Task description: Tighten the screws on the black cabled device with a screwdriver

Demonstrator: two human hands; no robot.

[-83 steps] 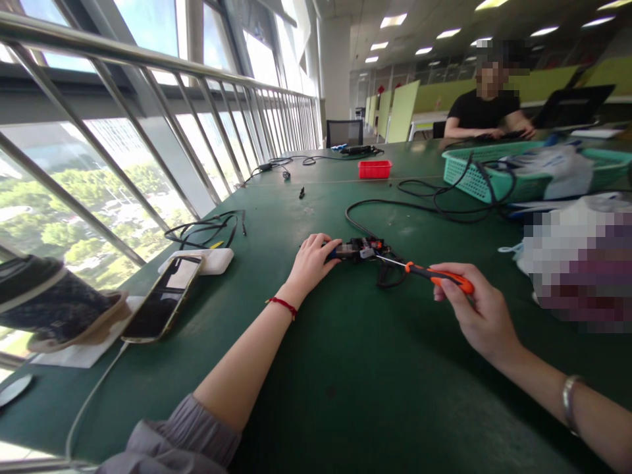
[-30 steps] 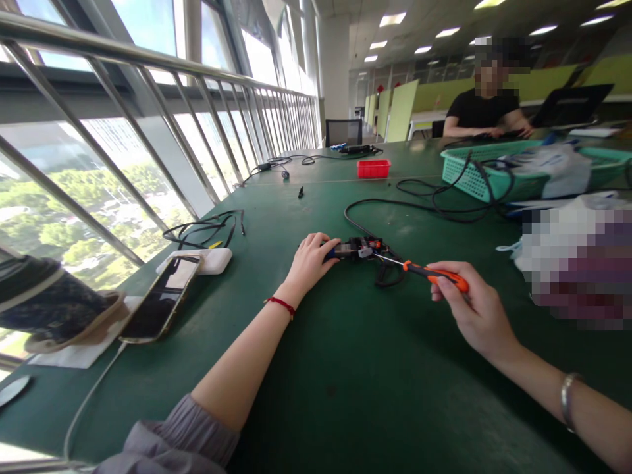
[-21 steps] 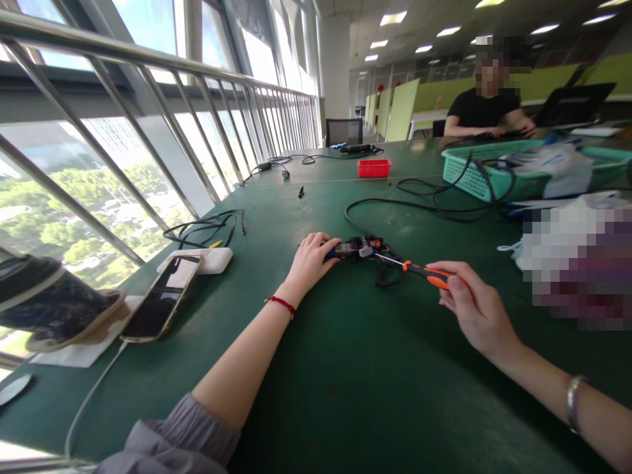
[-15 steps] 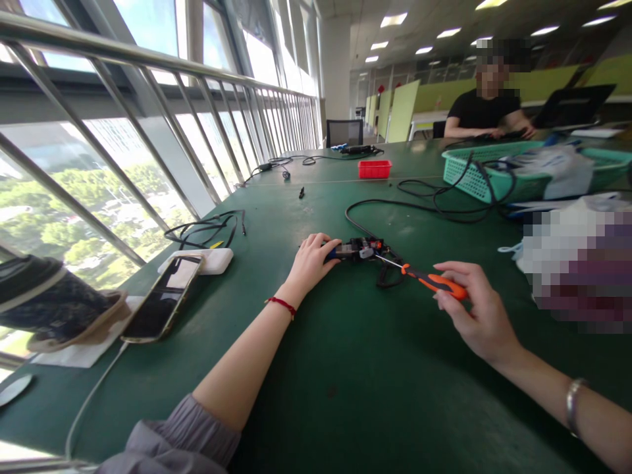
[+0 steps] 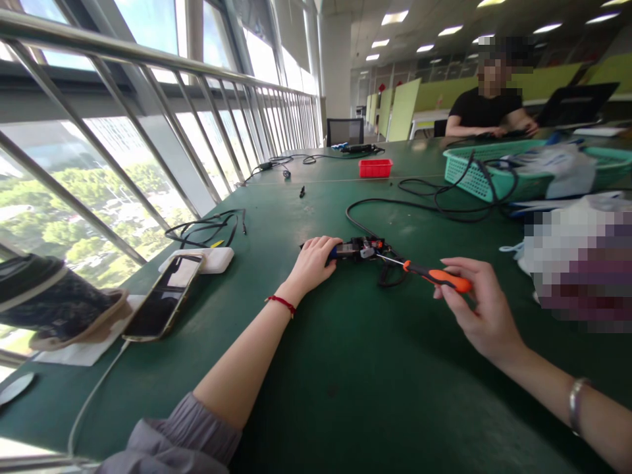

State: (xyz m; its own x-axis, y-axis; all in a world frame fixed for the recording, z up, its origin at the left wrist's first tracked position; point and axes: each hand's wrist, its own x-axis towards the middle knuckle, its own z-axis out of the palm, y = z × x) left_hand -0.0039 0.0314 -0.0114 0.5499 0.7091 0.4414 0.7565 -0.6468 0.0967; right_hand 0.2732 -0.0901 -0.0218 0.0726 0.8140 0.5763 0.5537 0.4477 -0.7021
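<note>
On the green table (image 5: 316,368) lies a dark elongated device (image 5: 349,249) with a silvery middle and exposed inner parts. My left hand (image 5: 315,259) is closed round its left end and covers that part. An orange and black screwdriver (image 5: 435,276) is held by its handle in my right hand (image 5: 478,306), between thumb and fingers. Its thin shaft slants up to the left, and the tip is at the device's right end; whether it sits in a screw is too small to tell. A black cable (image 5: 392,280) loops beside that end.
A phone (image 5: 160,299) leans on a white block (image 5: 217,259) at left, near a dark cup (image 5: 54,303) and coiled black cables (image 5: 207,227). Farther back stand a red tray (image 5: 375,168) and a green basket (image 5: 474,176). Across the table sits a person in black (image 5: 486,112).
My right hand and the screwdriver's handle have shifted slightly to the right. The fingers of my left hand have drawn a little closer together on the device.
</note>
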